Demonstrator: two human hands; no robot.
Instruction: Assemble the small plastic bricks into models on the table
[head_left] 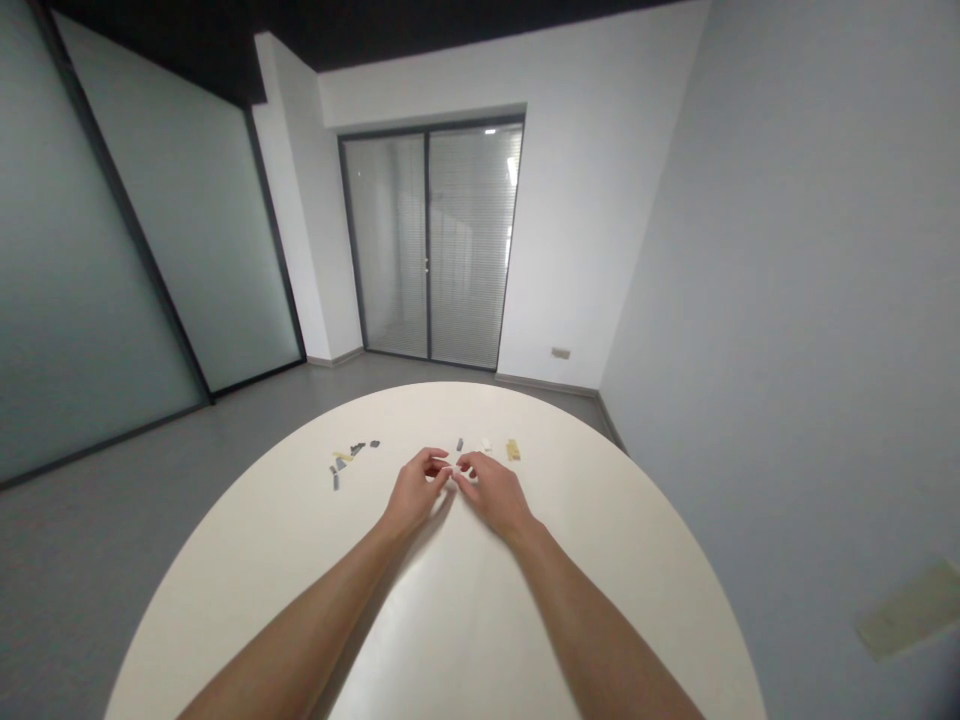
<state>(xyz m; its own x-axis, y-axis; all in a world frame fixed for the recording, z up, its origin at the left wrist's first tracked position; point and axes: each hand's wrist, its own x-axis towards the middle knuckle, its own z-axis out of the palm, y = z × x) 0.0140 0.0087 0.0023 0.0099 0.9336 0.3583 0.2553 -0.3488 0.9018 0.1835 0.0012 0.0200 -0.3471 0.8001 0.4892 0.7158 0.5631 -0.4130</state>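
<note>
My left hand [415, 487] and my right hand [491, 488] meet over the middle of the round table, fingertips almost touching. Between them they pinch a small white piece [455, 470], too small to make out in kind and partly hidden by the fingers. Just beyond my right hand lie a small grey piece [460, 444], a white piece [486, 445] and a yellow piece [513, 450]. To the left of my left hand, several small dark, grey and yellow pieces are scattered, among them a dark one [375, 444] and a grey one [336, 482].
The round cream table [615, 560] fills the lower view, its curved edge at left, right and far side. A pale wall [787, 300] stands on the right. Glass doors [431, 245] are at the back, and frosted panels [172, 220] on the left.
</note>
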